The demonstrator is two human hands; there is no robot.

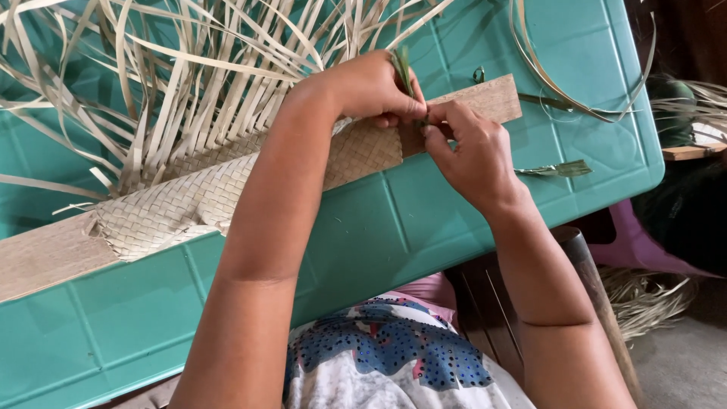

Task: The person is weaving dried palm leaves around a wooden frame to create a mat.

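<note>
Pinching a green strip (403,67), both hands (left (375,87), right (469,148)) crowd the woven mat (227,189) atop a board (485,98).

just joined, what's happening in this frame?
A person is weaving pale dried leaf strips into a flat plaited mat that lies over a long wooden board on a teal plastic table. Both hands meet at the mat's right end: the left hand and right hand pinch a thin green leaf strip between their fingers. Loose unwoven strips fan out from the mat's far edge.
</note>
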